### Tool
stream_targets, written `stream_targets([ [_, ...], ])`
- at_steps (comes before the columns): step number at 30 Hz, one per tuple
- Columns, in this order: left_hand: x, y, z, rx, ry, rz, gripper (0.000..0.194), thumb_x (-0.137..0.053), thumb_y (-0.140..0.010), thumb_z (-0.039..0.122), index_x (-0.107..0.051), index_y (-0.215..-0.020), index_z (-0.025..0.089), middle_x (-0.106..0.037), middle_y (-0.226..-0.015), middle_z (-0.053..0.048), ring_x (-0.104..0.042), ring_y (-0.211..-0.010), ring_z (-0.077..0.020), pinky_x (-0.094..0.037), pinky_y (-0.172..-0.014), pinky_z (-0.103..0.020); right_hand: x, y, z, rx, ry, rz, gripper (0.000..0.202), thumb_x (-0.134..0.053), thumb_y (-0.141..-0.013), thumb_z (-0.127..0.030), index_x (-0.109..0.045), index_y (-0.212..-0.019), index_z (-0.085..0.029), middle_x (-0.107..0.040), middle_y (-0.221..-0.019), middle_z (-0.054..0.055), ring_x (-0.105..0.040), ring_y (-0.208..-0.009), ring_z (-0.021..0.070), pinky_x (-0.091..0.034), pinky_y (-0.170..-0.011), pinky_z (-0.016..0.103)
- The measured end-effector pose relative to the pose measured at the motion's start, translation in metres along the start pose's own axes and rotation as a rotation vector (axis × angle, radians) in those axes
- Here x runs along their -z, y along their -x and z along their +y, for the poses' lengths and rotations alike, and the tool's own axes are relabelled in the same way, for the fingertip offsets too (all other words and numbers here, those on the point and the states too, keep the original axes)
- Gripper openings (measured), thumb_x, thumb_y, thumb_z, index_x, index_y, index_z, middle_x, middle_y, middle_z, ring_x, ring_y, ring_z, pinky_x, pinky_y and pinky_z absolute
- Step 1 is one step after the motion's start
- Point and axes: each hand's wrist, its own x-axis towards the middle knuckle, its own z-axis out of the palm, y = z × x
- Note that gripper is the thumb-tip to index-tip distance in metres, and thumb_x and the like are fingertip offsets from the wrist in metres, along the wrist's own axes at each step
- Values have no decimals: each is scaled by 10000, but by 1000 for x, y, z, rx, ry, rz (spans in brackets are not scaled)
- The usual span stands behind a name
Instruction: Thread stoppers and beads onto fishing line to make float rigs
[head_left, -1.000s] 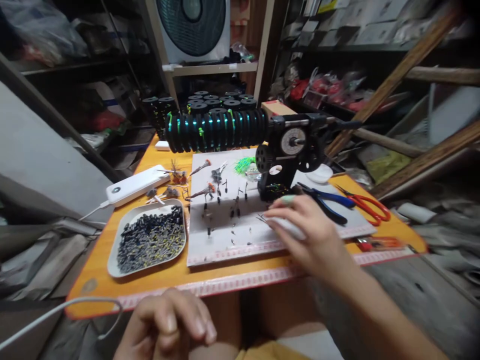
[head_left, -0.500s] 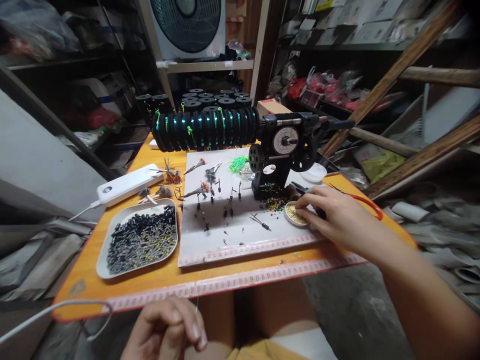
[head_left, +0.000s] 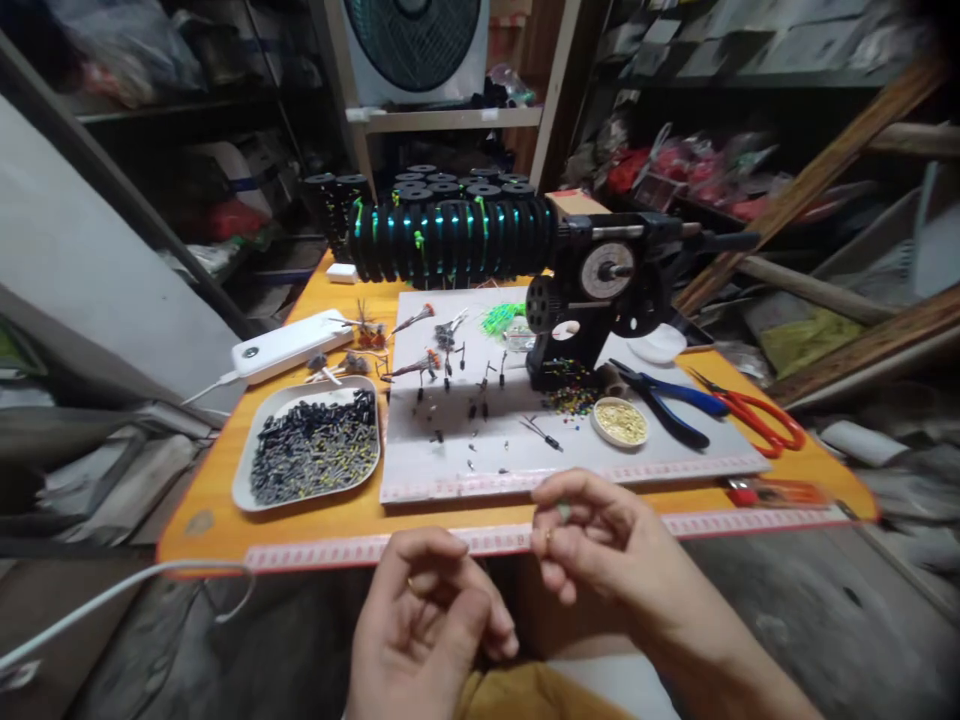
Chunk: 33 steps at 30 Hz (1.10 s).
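My left hand (head_left: 431, 620) is curled palm-up below the table's front edge, its fingers bent towards the thumb. Whatever it holds is too small to make out; a gold speck shows by the index finger. Beside it, my right hand (head_left: 607, 545) closes thumb and fingertips on a tiny gold-coloured piece (head_left: 547, 540). Behind the right hand, a round white dish (head_left: 621, 424) holds many such pieces. Pliers with blue and black handles (head_left: 667, 400) lie right of the dish. Several small black parts with thin stems, including one (head_left: 551, 440), lie on the white board (head_left: 442, 480).
At left stands a white tray (head_left: 238, 488) of dark and grey small parts. A black geared winding machine (head_left: 574, 330) carries a row of spools (head_left: 450, 240). Orange-handled scissors (head_left: 772, 420) and a red-and-orange cutter (head_left: 780, 494) lie right. A white power bank (head_left: 289, 345) sits behind the tray.
My right hand has left the gold pieces' dish and come down beside my left hand, uncovering the pliers. The left hand has risen and turned palm-up. The camera view has shifted.
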Motion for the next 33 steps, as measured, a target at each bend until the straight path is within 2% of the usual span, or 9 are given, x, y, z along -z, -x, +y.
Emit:
stream_targets([
  [1,0,1,0,3,7,-12,262,-794,-800,360,-614,-935,225,-677,-600,41,-607,-522,-69,-511,-531,-152,-8,1,4,-67,-126,-34,343,-872,-704,-367,-673,-929,-202,-710,-701,-9,-682,-549,88,-518,-486,137],
  [3,1,3,1,10,16,-15,262,-792,-805,357,-603,-927,223,-680,-605,47,-607,-530,-64,-515,-541,-152,-20,4,8,-112,-214,-67,326,-889,-691,-305,-686,-927,-207,-717,-709,-16,-681,-546,75,-530,-516,133],
  [7,7,5,3,41,36,-7,285,-812,-787,346,-589,-910,217,-686,-603,55,-617,-531,-60,-523,-553,-155,-32,10,6,-64,-108,-26,202,-831,-772,-292,-759,-953,-237,-729,-743,-3,-690,-618,80,-557,-600,151],
  [11,13,6,5,67,58,-22,295,-825,-775,338,-583,-897,221,-692,-602,65,-619,-530,-55,-528,-557,-154,-38,13,5,27,3,-41,66,-794,-803,-312,-806,-823,-250,-730,-708,16,-687,-629,102,-552,-583,158],
  [16,15,10,4,34,25,-15,293,-808,-796,337,-571,-921,217,-680,-606,68,-613,-525,-49,-526,-563,-154,-50,17,3,-102,-95,101,131,-873,-692,-337,-795,-729,-239,-751,-662,20,-676,-559,113,-553,-533,177],
  [20,14,12,5,30,30,6,299,-809,-793,340,-563,-912,218,-680,-626,71,-615,-520,-41,-522,-546,-136,-60,19,-4,-167,-205,50,180,-909,-628,-334,-771,-679,-230,-698,-601,-6,-671,-511,121,-571,-527,207],
  [27,11,12,8,16,70,25,277,-818,-784,317,-584,-897,220,-690,-618,79,-619,-516,-36,-526,-542,-124,-61,20,-3,-125,-236,21,101,-867,-704,-271,-775,-710,-232,-702,-621,-1,-687,-550,115,-578,-560,182],
  [33,14,12,3,2,77,46,280,-824,-776,305,-586,-900,226,-682,-638,76,-624,-540,-55,-545,-545,-153,-56,20,3,-9,-95,1,43,-824,-751,-230,-787,-746,-252,-718,-683,0,-690,-567,122,-587,-575,203],
])
